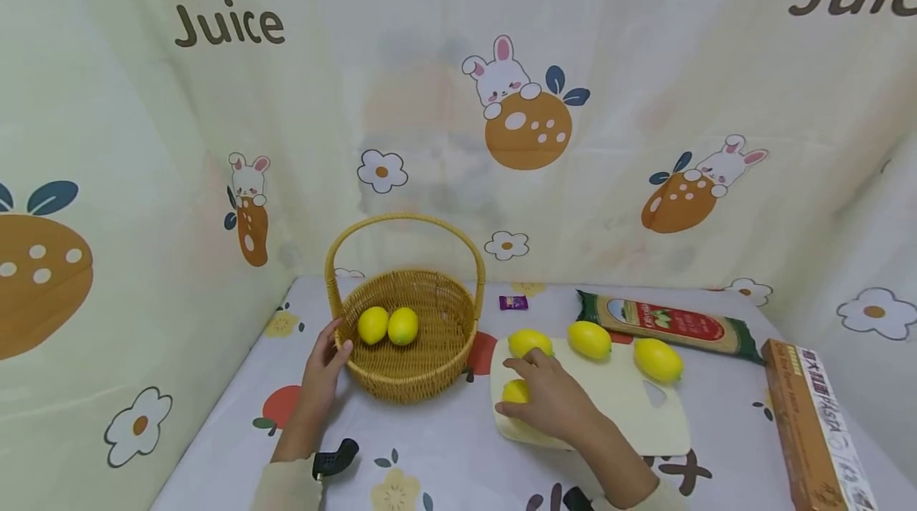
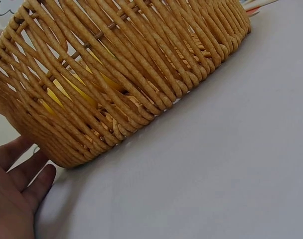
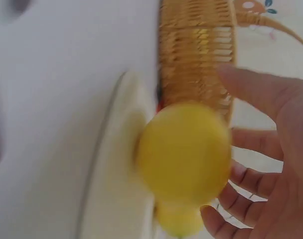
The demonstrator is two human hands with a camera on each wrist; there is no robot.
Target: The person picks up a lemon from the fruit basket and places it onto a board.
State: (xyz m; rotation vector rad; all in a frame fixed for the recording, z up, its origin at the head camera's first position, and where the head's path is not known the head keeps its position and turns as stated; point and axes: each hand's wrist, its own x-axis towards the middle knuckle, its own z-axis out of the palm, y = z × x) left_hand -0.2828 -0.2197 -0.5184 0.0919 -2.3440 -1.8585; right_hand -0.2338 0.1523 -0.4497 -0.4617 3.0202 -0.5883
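A wicker basket (image 1: 408,384) with a tall arched handle holds two lemons (image 1: 403,326) at its left. My left hand (image 1: 324,368) grips the basket's left side, its thumb near the rim and its fingers (image 2: 39,184) against the lower weave. On the cream cutting board (image 1: 609,415) my right hand (image 1: 555,399) reaches over a near lemon (image 1: 514,392). In the right wrist view the fingers spread loosely around this lemon (image 3: 186,152), with a gap between palm and fruit. Another lemon (image 1: 530,341) lies just beyond that hand.
Two more lemons, one in the middle (image 1: 590,340) and one at right (image 1: 657,360), lie along the board's far edge. Behind them is a long pasta packet (image 1: 673,324). A pasta box (image 1: 817,431) lies at far right, and a small purple packet (image 1: 513,302) behind the board.
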